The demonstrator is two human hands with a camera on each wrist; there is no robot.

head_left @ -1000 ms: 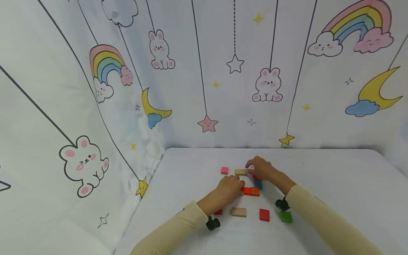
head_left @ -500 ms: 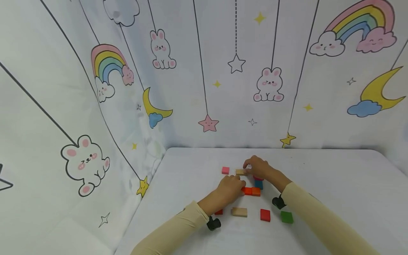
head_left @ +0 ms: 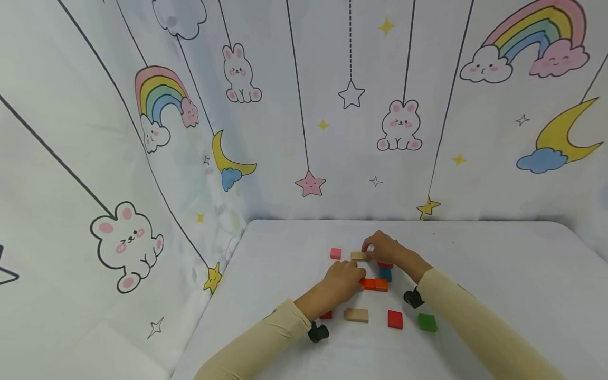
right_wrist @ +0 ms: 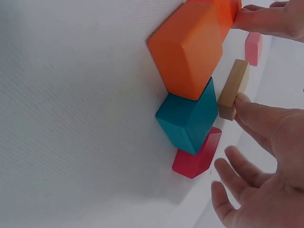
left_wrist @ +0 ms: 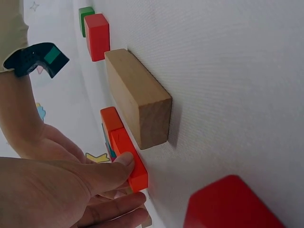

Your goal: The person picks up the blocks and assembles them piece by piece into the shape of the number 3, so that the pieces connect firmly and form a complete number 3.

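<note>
On the white table my left hand (head_left: 339, 282) pinches a red-orange block (left_wrist: 127, 154), its thumb on the upper side in the left wrist view. An orange block (head_left: 381, 285) touches that block's right end. Behind it sit a teal block (right_wrist: 187, 116) and a crimson block (right_wrist: 197, 154), lined up end to end in the right wrist view. My right hand (head_left: 383, 247) reaches over the crimson one and pinches the right end of a small wooden block (head_left: 358, 256) between thumb and index finger; its other fingers are spread loosely. A pink block (head_left: 335, 253) lies left of the wooden one.
Nearer the person lie another wooden block (head_left: 357, 315), a red block (head_left: 395, 319) and a green block (head_left: 427, 322). One more red block (head_left: 326, 315) is partly hidden by the left wrist. A printed cloth wall (head_left: 280, 132) stands behind the table (head_left: 499, 274).
My right hand has shifted slightly left, so its fingers now cover the right end of the far wooden block. The left hand and the blocks have hardly moved.
</note>
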